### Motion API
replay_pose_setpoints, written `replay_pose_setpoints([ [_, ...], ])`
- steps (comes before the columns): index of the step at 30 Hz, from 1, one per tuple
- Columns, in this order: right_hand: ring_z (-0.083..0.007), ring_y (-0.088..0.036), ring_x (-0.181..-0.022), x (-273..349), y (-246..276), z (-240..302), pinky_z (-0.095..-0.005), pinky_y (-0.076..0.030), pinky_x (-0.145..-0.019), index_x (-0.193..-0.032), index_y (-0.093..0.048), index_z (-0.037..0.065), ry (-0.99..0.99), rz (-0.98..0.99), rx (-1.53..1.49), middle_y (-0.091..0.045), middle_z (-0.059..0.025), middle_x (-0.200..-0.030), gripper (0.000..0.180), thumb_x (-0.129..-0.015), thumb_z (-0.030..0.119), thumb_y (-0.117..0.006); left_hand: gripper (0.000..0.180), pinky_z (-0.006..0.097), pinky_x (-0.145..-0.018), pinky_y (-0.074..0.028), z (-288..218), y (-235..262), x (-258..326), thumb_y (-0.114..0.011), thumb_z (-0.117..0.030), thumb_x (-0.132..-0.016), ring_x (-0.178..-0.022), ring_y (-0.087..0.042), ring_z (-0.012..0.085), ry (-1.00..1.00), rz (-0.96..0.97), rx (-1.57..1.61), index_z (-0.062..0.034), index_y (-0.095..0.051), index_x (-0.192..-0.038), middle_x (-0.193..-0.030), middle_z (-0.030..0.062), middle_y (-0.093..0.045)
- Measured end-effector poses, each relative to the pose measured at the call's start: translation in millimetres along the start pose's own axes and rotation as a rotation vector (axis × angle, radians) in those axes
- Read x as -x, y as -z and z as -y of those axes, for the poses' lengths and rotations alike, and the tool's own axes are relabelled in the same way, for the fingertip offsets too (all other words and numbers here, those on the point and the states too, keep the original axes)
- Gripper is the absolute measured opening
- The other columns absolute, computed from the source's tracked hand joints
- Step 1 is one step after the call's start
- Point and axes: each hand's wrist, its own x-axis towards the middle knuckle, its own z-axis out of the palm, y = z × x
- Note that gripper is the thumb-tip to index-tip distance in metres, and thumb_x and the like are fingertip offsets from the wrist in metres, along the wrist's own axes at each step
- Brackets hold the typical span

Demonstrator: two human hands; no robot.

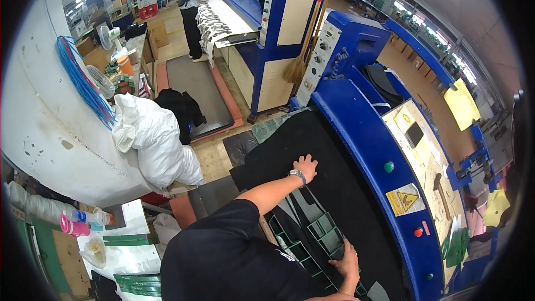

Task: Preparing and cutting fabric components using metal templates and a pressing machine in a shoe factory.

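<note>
Black sheet material covers the bed of a blue press. My left hand lies on it with fingers spread and nothing in them; a watch is on that wrist. Lower down, my right hand grips the near end of a green-framed cutting die, its thumb and fingers on either side of the frame. A second green cutting die lies just left of it, close to my body and partly hidden by my dark shirt. Grey strips of material show beside the dies.
The blue press beam curves along the right, with a green button and red button. A hammer lies on its top. White sacks stand left; a side table holds more green dies. Farther off, a person stands at another press.
</note>
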Motion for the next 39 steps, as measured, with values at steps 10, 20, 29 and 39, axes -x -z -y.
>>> replay_pose_setpoints([
  [10, -0.0366, -0.039, -0.141, 5, -13, -2, -0.0493, -0.033, -0.116, -0.15, -0.04, 0.017, -0.033, -0.044, 0.004, -0.044, -0.0154, -0.151, 0.101, -0.063, 0.017, -0.09, 0.049, 0.058, -0.093, -0.046, 2, 12, -3, -0.074, -0.038, -0.085, -0.122, -0.047, 0.0384, 0.013, 0.047, -0.001, -0.0237, -0.058, -0.13, -0.133, 0.0125, -0.045],
  [20, -0.0349, -0.034, -0.145, 14, -26, -11, -0.0505, -0.025, -0.121, -0.152, -0.038, 0.018, -0.047, -0.1, -0.016, -0.038, -0.0163, -0.156, 0.096, -0.069, 0.02, -0.087, 0.041, 0.055, -0.09, -0.049, 6, 4, -5, -0.074, -0.033, -0.086, -0.117, -0.051, 0.037, -0.186, -0.006, -0.002, -0.0172, -0.062, -0.122, -0.122, 0.0115, -0.054],
  [29, -0.0377, -0.037, -0.142, 12, -10, 6, -0.0445, -0.031, -0.119, -0.15, -0.041, 0.01, -0.072, -0.077, -0.077, -0.039, -0.0198, -0.154, 0.098, -0.066, 0.023, -0.09, 0.018, 0.051, -0.084, -0.05, 8, 19, -17, -0.073, -0.024, -0.086, -0.105, -0.059, 0.035, -0.315, 0.005, 0.198, -0.0142, -0.065, -0.099, -0.105, 0.0115, -0.061],
  [39, -0.0288, -0.068, -0.106, -80, 71, 66, -0.0382, -0.051, -0.093, -0.124, -0.065, 0.003, 0.299, -0.485, -0.497, -0.069, -0.0166, -0.118, 0.061, -0.071, 0.021, -0.088, 0.014, 0.043, -0.06, -0.053, -142, 161, 75, -0.066, -0.022, -0.092, -0.074, -0.068, 0.0352, -1.225, -0.034, 0.478, -0.0092, -0.064, -0.097, -0.082, 0.0135, -0.07],
])
